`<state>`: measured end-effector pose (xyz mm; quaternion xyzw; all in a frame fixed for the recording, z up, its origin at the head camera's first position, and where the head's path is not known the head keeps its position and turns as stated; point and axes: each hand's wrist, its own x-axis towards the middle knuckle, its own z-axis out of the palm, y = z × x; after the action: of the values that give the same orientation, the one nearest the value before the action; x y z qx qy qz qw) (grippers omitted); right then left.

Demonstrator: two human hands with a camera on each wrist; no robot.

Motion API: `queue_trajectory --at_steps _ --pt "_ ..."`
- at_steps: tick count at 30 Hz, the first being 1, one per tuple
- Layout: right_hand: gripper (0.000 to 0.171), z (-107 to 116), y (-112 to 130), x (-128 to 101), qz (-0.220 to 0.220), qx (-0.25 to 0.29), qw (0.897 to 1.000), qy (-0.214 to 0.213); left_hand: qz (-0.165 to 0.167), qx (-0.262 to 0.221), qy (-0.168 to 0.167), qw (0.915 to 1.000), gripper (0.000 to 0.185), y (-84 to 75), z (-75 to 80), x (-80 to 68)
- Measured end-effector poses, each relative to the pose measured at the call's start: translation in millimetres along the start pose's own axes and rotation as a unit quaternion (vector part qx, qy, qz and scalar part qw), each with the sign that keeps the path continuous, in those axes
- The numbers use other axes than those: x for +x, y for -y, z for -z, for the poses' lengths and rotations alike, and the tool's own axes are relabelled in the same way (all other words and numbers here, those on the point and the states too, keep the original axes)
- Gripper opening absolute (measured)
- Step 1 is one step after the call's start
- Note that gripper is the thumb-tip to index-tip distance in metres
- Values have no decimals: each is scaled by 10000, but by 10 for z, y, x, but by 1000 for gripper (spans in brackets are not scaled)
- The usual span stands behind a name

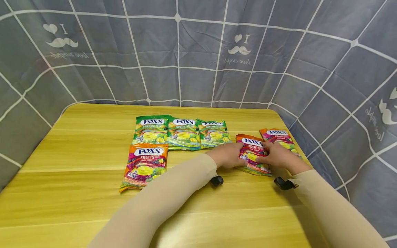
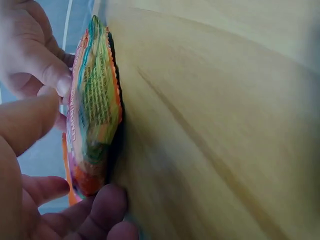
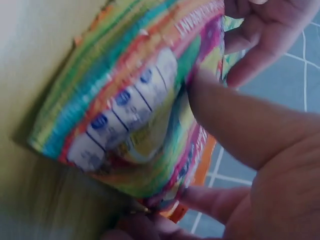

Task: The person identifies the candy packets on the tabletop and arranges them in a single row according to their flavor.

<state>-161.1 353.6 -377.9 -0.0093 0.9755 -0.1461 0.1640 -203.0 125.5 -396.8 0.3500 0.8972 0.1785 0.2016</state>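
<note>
An orange and purple Fox's Fruits candy bag [image 1: 252, 155] lies at the right of the table, between both hands. My left hand [image 1: 227, 155] holds its left edge, with fingertips at its underside in the left wrist view [image 2: 102, 212]. From the other side, my right hand [image 1: 280, 159] grips the bag, its thumb [image 3: 225, 115] pressing into the printed front and its fingers around the edge. The bag's bottom end tilts up from the wood in the left wrist view. Behind the right hand lies a second Fruits bag [image 1: 276, 135], partly covered.
Three green Spring Tea candy bags, the left [image 1: 151, 132], middle [image 1: 183, 134] and right one [image 1: 214, 133], lie in a row at the back. Another Fruits bag [image 1: 145, 167] sits before the left one. A grey checked curtain [image 1: 198, 51] surrounds the wooden table [image 1: 77, 165].
</note>
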Motion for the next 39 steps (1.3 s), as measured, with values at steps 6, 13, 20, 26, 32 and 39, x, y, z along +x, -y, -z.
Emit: queue_trajectory --at_steps 6,13,20,26,32,39 --pt "112 38 -17 -12 61 68 9992 400 295 -23 27 9996 85 -20 -35 26" --pt "109 26 -18 -2 -52 121 9987 496 318 459 22 9984 82 -87 -73 48" --pt "105 14 -23 38 49 -122 9988 466 362 542 20 9979 82 -91 -99 78" --pt "104 23 -9 47 63 -99 9987 496 362 611 29 9975 80 -84 -104 82" --pt "104 21 3 46 43 -64 9987 511 373 545 44 9978 81 -96 -93 56" --pt "105 23 -2 40 77 -69 9988 484 300 660 62 9973 80 -112 -83 41"
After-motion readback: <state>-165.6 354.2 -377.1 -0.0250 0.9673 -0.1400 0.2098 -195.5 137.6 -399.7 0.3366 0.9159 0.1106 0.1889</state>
